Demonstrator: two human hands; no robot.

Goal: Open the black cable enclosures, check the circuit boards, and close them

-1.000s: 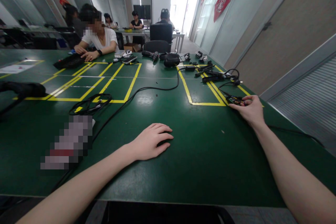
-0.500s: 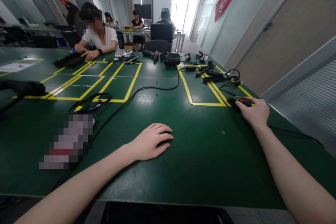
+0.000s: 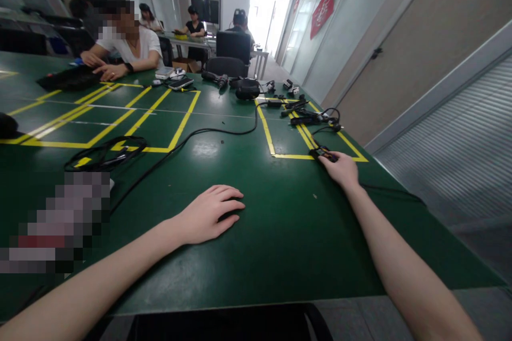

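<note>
My left hand (image 3: 212,214) rests palm down on the green table (image 3: 240,272), fingers stretched out and slightly apart, with nothing in it. Farther right, my right hand (image 3: 343,169) has its thumb and fingers closed on a small dark device (image 3: 323,154). The device lies at the near edge of a yellow-taped box, and its exact kind is too small to make out. My fingers cover its right part. A thin black cable (image 3: 394,192) runs out from behind the right wrist to the table's right side.
Bundled black cables and adapters (image 3: 306,117) lie beyond my right hand. A power drill (image 3: 216,80), a black case (image 3: 247,88) and a phone (image 3: 181,83) sit farther back. A coiled cable (image 3: 108,152) lies left, near a blurred-out object (image 3: 68,213). Another person (image 3: 128,50) sits across the table.
The camera view has turned to the right, so everything appears shifted left. Both hands keep about the same places on the table, and the right one still grips the small device.
</note>
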